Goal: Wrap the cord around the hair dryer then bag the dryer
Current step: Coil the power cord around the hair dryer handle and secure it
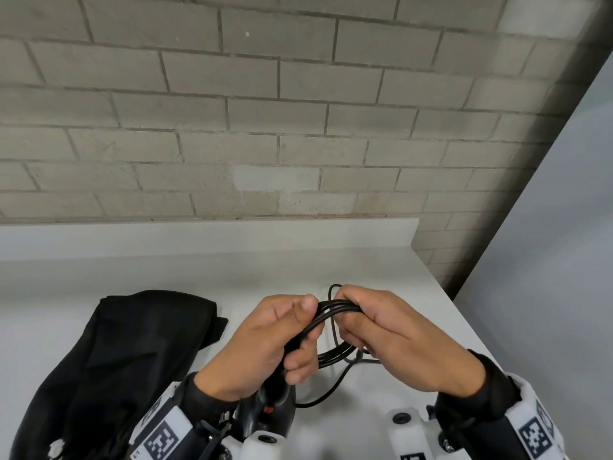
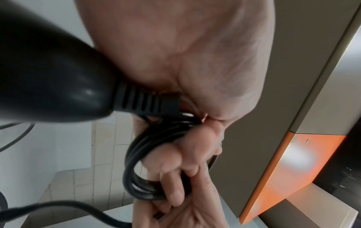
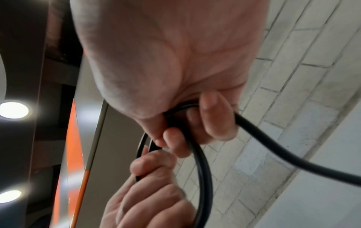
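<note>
Both the left hand (image 1: 265,340) and right hand (image 1: 388,336) grip the coiled cord (image 1: 335,308) beside the black bag (image 1: 126,353); loosening either would likely spill the loops.

Both forearms wear dark, close-fitting long sleeves that end at the wrist: the left sleeve (image 1: 202,391) and the right sleeve (image 1: 477,390). The bare left hand (image 1: 265,343) and bare right hand (image 1: 394,336) carry no rings or gloves.

Over each sleeve sits a white wrist band (image 1: 530,403) with a black band beside it. Each band bears a square black-and-white coded marker — the left marker (image 1: 162,439) faces up, the right marker (image 1: 535,439) is angled outward.

Below the wrists, white moulded plastic camera mounts (image 1: 406,423) show, each with a dark recessed screw head (image 1: 400,418) — a second screw (image 1: 264,438) sits on the left mount.
</note>
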The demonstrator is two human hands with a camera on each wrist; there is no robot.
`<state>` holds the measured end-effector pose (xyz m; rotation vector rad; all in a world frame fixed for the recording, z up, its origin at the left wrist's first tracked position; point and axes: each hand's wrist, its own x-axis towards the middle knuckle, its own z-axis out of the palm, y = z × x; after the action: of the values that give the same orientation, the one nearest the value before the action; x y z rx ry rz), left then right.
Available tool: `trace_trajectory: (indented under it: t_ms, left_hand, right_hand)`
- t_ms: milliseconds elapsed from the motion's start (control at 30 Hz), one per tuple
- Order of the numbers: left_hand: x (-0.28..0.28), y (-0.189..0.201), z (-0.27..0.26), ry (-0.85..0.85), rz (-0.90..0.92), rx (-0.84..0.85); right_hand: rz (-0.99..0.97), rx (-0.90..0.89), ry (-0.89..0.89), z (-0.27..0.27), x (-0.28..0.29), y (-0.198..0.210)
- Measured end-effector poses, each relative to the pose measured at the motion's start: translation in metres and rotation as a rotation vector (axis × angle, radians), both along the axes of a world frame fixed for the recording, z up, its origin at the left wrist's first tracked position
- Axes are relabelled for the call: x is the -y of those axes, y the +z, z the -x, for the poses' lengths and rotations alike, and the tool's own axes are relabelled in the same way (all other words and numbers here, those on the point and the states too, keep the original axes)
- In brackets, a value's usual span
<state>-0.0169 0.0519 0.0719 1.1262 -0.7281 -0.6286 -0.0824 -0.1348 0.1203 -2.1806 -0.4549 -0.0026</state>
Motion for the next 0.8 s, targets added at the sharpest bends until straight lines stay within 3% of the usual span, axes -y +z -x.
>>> trace_trajectory:
  t_ms: [167, 333, 533, 667, 800]
  left_hand:
    - [-0.006, -0.006, -0.001, 0.055, -0.032, 0.169]
    - [-0.003, -0.014, 0.004, 0.106, 0.021, 0.208]
    - [-0.002, -0.015, 0.006, 0.094, 0.052, 0.170]
    - [-0.006, -0.010, 0.002, 0.043, -0.015, 0.172]
    - [-0.014, -0.007, -0.003, -0.009, -0.043, 0.164]
  right_hand:
    - [-0.144, -0.038, -0.128, 0.001, -0.003, -0.005]
    - [-0.274, -0.063, -0.179, -0.001, -0.010, -0.015]
    - [-0.352, -0.166, -0.061, -0.002, -0.002, -0.019]
    - [-0.289, -0.053, -0.097, 0.003, 0.010, -0.025]
    - [-0.400, 0.160, -0.151, 0.004, 0.028, -0.020]
